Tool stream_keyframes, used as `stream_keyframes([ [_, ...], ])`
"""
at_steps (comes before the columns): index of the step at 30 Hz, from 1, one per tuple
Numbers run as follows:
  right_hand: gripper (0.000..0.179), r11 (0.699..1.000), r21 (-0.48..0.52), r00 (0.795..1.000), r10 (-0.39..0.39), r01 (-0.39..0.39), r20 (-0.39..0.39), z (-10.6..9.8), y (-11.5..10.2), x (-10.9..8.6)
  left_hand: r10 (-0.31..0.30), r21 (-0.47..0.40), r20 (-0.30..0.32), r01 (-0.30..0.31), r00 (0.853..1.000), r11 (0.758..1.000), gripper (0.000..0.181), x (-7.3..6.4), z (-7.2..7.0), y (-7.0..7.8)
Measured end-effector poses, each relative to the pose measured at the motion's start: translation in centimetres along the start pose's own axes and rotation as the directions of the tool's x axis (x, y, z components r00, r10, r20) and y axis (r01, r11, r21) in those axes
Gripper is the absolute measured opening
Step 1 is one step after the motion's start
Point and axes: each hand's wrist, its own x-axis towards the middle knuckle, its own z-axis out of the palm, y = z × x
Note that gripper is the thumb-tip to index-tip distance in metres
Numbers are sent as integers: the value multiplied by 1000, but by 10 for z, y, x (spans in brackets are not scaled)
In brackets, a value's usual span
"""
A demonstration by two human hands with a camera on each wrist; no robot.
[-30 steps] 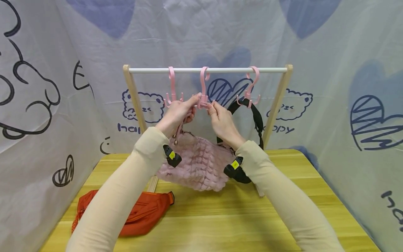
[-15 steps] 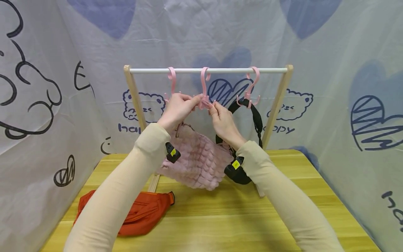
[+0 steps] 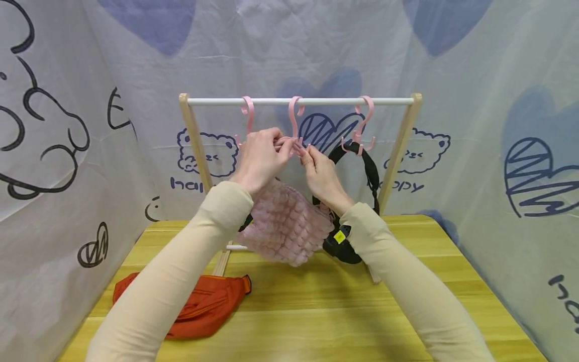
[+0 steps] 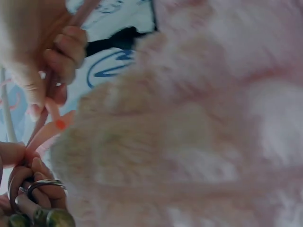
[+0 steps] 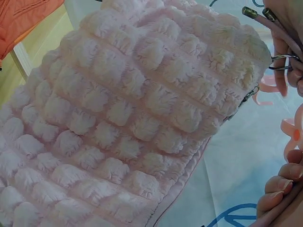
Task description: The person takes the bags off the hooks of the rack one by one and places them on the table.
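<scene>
A pink puffy quilted bag (image 3: 287,221) hangs tilted below both hands, in front of the rack. My left hand (image 3: 260,158) grips its pink strap (image 4: 86,12) near the metal rings (image 4: 45,183); metal-tipped strap ends (image 5: 249,13) stick out there. My right hand (image 3: 323,176) holds another stretch of the strap, fingers curled round it in the right wrist view. Between the hands, the strap runs across the prongs of the middle pink hook (image 3: 292,115), which the fingers partly hide. The bag fills most of both wrist views.
Pink hooks hang left (image 3: 249,113) and right (image 3: 368,110) on the white rail (image 3: 203,101) of a wooden-legged rack. A black strap (image 3: 371,173) loops over the right hook, its black bag behind my right wrist. A red-orange waist bag (image 3: 212,301) lies on the wooden table (image 3: 289,322).
My left hand has turned over and moved slightly up and right, drawing the strap toward the middle hook. The pink bag has shifted and risen a little. My right hand stays almost still.
</scene>
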Motion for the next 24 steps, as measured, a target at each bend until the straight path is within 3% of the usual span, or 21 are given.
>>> stream_keyframes([
  [6, 31, 1000, 20, 1000, 8, -8, 0, 1, 0, -1, 119, 141, -50, -111, 992, 984, 27, -3, 4, -1],
  [16, 31, 996, 88, 1000, 6, -5, -17, 1, 0, -1, 207, 137, -48, -198, 977, 971, 21, -7, 5, -8],
  [24, 30, 992, 128, 999, 6, -1, -36, 1, 2, -2, 323, 198, -40, -309, 946, 930, 21, -10, 7, -15],
])
